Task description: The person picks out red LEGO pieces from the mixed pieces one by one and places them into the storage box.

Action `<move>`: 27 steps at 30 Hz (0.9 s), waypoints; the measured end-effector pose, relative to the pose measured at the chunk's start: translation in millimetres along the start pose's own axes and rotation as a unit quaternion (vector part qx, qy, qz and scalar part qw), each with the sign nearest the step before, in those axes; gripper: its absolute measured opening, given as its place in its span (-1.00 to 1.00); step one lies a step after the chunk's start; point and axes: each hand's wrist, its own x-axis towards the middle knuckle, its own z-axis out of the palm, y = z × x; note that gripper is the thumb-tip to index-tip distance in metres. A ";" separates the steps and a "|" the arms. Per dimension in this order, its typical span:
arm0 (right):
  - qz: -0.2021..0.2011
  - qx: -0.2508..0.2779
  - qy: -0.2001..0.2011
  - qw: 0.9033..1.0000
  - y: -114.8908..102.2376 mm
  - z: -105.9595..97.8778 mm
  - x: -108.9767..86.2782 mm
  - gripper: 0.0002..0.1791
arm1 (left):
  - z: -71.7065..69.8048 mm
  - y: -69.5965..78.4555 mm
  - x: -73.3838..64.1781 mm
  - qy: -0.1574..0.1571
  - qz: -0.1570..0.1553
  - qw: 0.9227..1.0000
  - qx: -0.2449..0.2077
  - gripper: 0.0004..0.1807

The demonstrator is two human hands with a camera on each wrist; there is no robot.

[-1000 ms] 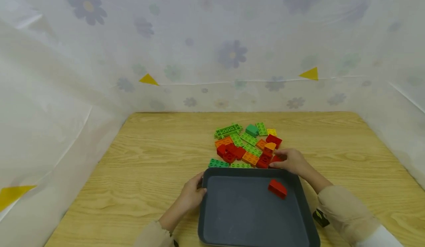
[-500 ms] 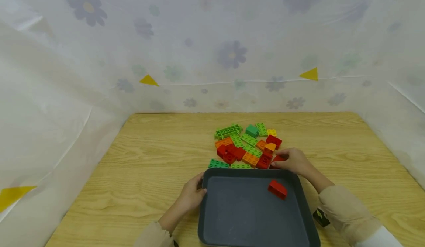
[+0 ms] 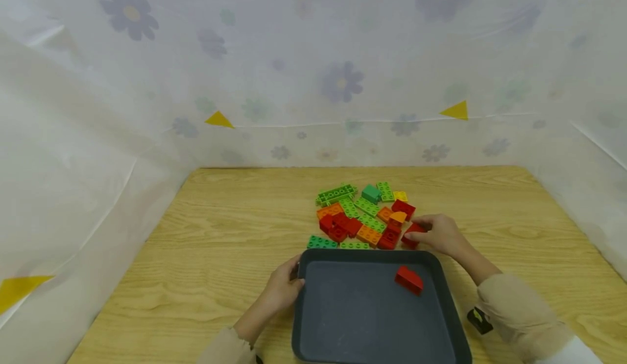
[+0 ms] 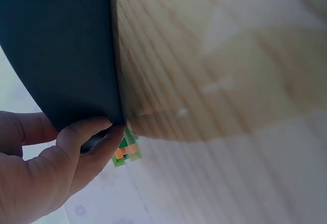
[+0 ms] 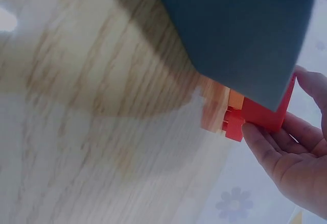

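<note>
My left hand [image 3: 283, 289] grips the left rim of a dark grey tray [image 3: 338, 309]; in the left wrist view the fingers [image 4: 84, 132] curl round the tray's edge. Just beyond the tray's far right corner, my right hand [image 3: 441, 235] pinches a red toy building brick [image 3: 413, 235] between thumb and fingers. The right wrist view shows this brick [image 5: 265, 113] partly hidden behind the tray's corner. Inside the tray, near its right side, lies another red brick [image 3: 409, 280] with a sloped end.
Behind the tray lies a loose pile of green, orange, red and yellow bricks [image 3: 368, 205] on the wooden table [image 3: 220, 233]. A flowered white sheet [image 3: 274, 70] hangs at the back and sides.
My right hand has shifted slightly right with the red brick, which now stands a little apart from the pile. My left hand and the tray have not moved.
</note>
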 end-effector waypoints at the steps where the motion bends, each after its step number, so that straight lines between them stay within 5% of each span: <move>1: 0.000 0.002 0.001 1.000 -0.2 -0.4 -0.4 -0.41 | 0.1 -0.2 0.0 0.000 0.000 1.000 -0.001 -0.43; 27: -0.061 0.050 0.004 0.997 -42.0 -0.3 -15.9 -0.44 | 1.1 -0.6 0.2 0.007 0.000 1.000 0.008 -0.44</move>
